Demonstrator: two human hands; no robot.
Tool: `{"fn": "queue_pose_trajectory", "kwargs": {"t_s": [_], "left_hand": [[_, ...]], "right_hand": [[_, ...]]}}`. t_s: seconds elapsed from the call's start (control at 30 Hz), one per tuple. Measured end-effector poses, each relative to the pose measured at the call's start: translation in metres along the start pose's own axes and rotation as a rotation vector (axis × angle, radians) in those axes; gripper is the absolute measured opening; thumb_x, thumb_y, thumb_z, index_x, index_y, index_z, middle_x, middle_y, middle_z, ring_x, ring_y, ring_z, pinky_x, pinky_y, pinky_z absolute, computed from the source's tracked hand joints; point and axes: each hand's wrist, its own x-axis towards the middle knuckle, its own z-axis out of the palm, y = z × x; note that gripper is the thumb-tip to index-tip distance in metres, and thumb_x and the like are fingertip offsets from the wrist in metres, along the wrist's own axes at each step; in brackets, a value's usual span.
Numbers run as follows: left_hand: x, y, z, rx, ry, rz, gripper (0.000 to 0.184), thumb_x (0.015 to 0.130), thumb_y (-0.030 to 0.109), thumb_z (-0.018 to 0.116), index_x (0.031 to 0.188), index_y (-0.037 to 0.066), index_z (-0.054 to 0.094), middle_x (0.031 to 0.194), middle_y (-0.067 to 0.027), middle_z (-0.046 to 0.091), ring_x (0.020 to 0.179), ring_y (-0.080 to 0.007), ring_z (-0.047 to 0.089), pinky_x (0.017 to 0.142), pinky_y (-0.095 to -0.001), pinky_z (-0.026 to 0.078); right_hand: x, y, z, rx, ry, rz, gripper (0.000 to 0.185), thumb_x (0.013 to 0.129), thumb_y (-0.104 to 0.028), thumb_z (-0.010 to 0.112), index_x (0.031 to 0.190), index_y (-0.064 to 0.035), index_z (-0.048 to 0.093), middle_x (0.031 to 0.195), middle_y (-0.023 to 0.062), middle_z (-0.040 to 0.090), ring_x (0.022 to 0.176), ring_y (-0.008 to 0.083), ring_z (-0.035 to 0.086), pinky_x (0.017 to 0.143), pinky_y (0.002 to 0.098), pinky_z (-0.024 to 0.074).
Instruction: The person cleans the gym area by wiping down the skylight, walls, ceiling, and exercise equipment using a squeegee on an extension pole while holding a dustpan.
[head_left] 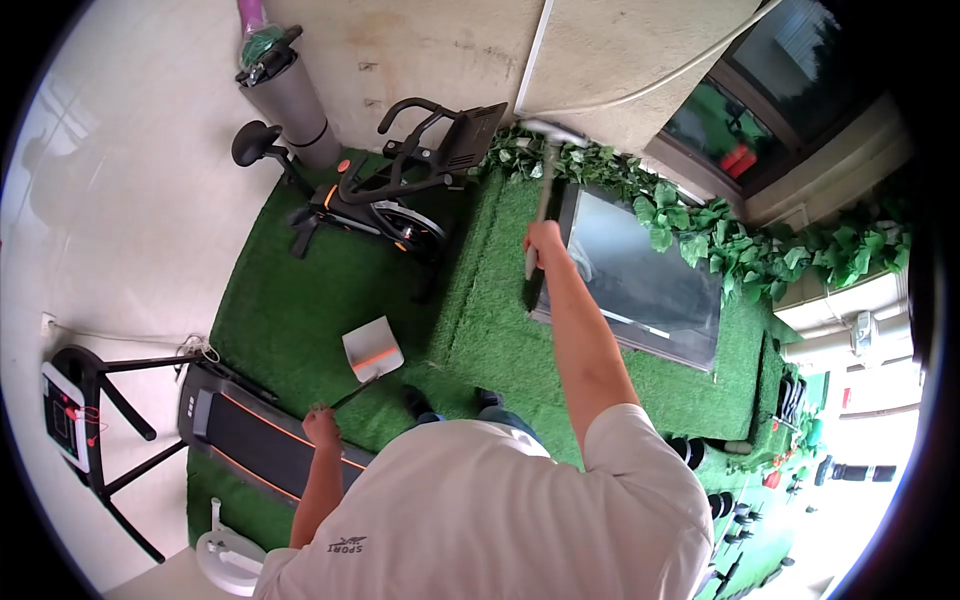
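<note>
My left hand [322, 427] is closed around the dark handle of a dustpan [372, 347], beside the treadmill. The pan is white with an orange stripe and is low over the green turf, ahead of my feet. My right arm reaches far forward, and my right hand [543, 245] grips the grey stick of a broom [548, 185]. Its pale, wide head is blurred and lies at the ivy along the wall's foot. Right of that hand, a large dark-framed glossy panel [640, 275] rests on the raised turf platform [490, 290].
An exercise bike [370, 205] stands ahead on the left, near a grey cylinder [290, 105]. The treadmill [255, 440] is at my left. Leafy garland [690, 225] runs below the window. Dumbbells [735, 515] lie at the right, and a white round object [228, 560] sits at lower left.
</note>
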Motion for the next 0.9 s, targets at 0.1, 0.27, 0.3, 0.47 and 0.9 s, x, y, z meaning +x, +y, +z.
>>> {"fn": "queue_pose_trajectory", "kwargs": {"t_s": [0.1,0.27,0.3,0.47,0.9], "left_hand": [[-0.023,0.036,0.000,-0.012,-0.035,-0.080,0.005,0.071,0.007,0.061,0.073,0.003,0.060,0.056,-0.0018,0.049,0.044,-0.0131,0.042,0.041,-0.0324,0.032],[0.006,0.019,0.000,0.043,-0.049,0.002,0.008,0.070,0.009,0.062,0.072,0.001,0.060,0.060,-0.0021,0.051,0.052,-0.0126,0.044,0.049,-0.0340,0.035],[0.015,0.013,-0.002,0.034,-0.065,0.040,0.009,0.069,0.009,0.062,0.071,0.001,0.060,0.060,-0.0018,0.051,0.055,-0.0123,0.044,0.052,-0.0343,0.035],[0.020,0.019,0.004,0.090,-0.058,0.056,0.010,0.068,0.010,0.063,0.070,0.001,0.059,0.061,-0.0014,0.051,0.055,-0.0122,0.043,0.052,-0.0348,0.034],[0.046,0.027,-0.023,0.021,-0.113,0.035,0.002,0.075,0.004,0.057,0.076,0.004,0.055,0.053,-0.0002,0.042,0.037,-0.0123,0.038,0.034,-0.0292,0.027]], "right_hand": [[0.008,0.027,0.023,-0.431,-0.282,-0.173,0.018,0.079,-0.018,0.060,0.069,-0.0044,0.064,0.060,0.0118,0.062,0.053,0.0247,0.060,0.048,0.0390,0.0441],[-0.086,0.017,0.042,-0.811,-0.309,-0.253,0.021,0.078,-0.020,0.064,0.073,-0.0006,0.069,0.068,0.0138,0.067,0.066,0.0281,0.068,0.063,0.0375,0.0538],[-0.088,0.023,0.037,-0.792,-0.190,-0.212,0.021,0.078,-0.020,0.063,0.078,-0.0004,0.069,0.071,0.0145,0.068,0.069,0.0288,0.069,0.065,0.0385,0.0542],[-0.091,0.063,-0.051,-0.802,0.273,-0.106,0.019,0.074,-0.013,0.060,0.082,-0.0006,0.071,0.086,0.0183,0.070,0.088,0.0325,0.068,0.076,0.0416,0.0547],[-0.040,0.101,-0.023,-1.377,0.466,-0.362,0.018,0.078,-0.022,0.063,0.076,-0.0081,0.074,0.072,0.0090,0.070,0.068,0.0225,0.070,0.064,0.0330,0.0541]]}}
